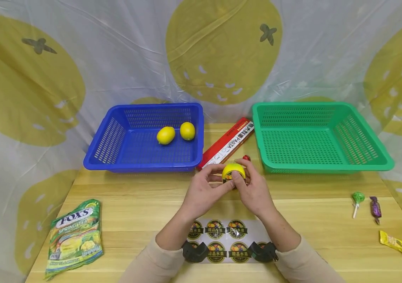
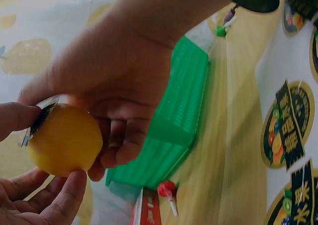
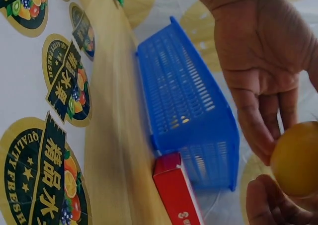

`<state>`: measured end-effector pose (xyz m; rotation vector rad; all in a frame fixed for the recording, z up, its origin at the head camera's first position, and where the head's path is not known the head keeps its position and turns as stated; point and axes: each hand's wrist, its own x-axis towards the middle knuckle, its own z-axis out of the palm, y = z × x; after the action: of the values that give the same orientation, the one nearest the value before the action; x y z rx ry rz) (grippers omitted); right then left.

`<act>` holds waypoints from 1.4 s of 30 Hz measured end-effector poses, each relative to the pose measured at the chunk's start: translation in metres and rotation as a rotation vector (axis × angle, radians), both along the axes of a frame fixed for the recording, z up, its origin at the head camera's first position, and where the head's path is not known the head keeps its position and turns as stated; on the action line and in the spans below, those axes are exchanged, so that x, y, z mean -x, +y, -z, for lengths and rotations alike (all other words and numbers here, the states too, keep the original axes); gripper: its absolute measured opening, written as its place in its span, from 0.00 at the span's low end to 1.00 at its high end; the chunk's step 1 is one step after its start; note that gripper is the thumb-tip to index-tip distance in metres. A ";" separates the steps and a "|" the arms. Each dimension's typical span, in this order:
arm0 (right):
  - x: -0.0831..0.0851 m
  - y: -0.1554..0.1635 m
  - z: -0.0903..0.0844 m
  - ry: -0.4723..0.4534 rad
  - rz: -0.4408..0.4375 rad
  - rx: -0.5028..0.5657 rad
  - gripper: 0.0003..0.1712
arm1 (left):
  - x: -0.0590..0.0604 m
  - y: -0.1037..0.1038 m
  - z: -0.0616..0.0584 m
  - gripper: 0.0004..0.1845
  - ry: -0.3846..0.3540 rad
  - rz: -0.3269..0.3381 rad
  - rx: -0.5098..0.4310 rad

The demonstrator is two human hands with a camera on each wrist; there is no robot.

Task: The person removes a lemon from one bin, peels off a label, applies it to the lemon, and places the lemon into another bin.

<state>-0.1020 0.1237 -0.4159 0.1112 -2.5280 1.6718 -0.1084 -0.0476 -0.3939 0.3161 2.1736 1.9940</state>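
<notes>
Both hands hold one lemon above the bench middle, just before the gap between baskets. Left hand cups it from the left, fingers curled; right hand pinches a sticker against its smooth yellow rind. Glossy sticker sheet lies at the near edge.

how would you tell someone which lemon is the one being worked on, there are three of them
Start at the gap between the blue basket and the green basket, then come toward the near edge, just past the red pasta box. There the left hand and right hand share a grip on one lemon. Unlike the two lemons in the blue basket, it is held above the table and has a sticker on it.
</notes>
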 end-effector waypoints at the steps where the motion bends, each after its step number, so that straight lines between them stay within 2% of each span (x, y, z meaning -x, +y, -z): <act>1: 0.000 0.000 0.000 0.011 -0.003 -0.030 0.23 | -0.001 0.000 -0.001 0.26 0.001 0.012 0.003; 3: -0.001 0.001 -0.001 0.048 0.005 -0.063 0.23 | -0.002 0.001 -0.003 0.26 0.001 0.024 0.009; 8: -0.001 0.002 -0.001 0.128 0.046 -0.037 0.21 | -0.002 -0.001 -0.007 0.26 -0.013 0.023 0.018; 14: -0.001 0.003 0.000 0.063 0.112 -0.013 0.33 | -0.001 -0.006 -0.008 0.26 -0.050 0.034 0.038; 17: 0.000 0.002 -0.003 0.038 0.066 0.035 0.34 | 0.001 -0.008 -0.010 0.25 -0.047 0.034 0.023; 21: 0.002 0.000 -0.002 0.048 -0.065 0.137 0.28 | 0.003 -0.011 -0.015 0.25 -0.027 0.009 0.013; 24: 0.001 -0.003 0.003 0.115 -0.128 0.169 0.32 | 0.003 -0.012 -0.015 0.25 0.011 -0.014 0.041; 27: -0.006 -0.006 0.008 0.171 -0.126 0.165 0.36 | -0.001 -0.009 -0.009 0.20 0.076 -0.048 0.069; 30: -0.014 -0.010 0.010 0.163 -0.125 0.186 0.33 | -0.006 -0.005 -0.003 0.14 0.165 -0.090 0.086; 33: -0.012 -0.013 0.004 0.142 -0.142 0.231 0.30 | -0.004 -0.001 -0.003 0.13 0.257 -0.142 0.088; 35: -0.010 -0.014 0.002 0.132 -0.162 0.270 0.29 | -0.002 0.000 -0.004 0.14 0.293 -0.177 0.088; 39: -0.012 -0.016 0.004 0.090 -0.183 0.317 0.29 | -0.001 0.000 -0.002 0.15 0.279 -0.201 0.090; 42: -0.013 -0.015 0.007 0.068 -0.167 0.320 0.30 | -0.002 -0.002 -0.001 0.16 0.264 -0.173 0.102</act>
<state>-0.0888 0.1085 -0.4225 0.3522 -2.2224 2.0716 -0.1062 -0.0491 -0.3924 0.4099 2.5340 2.0183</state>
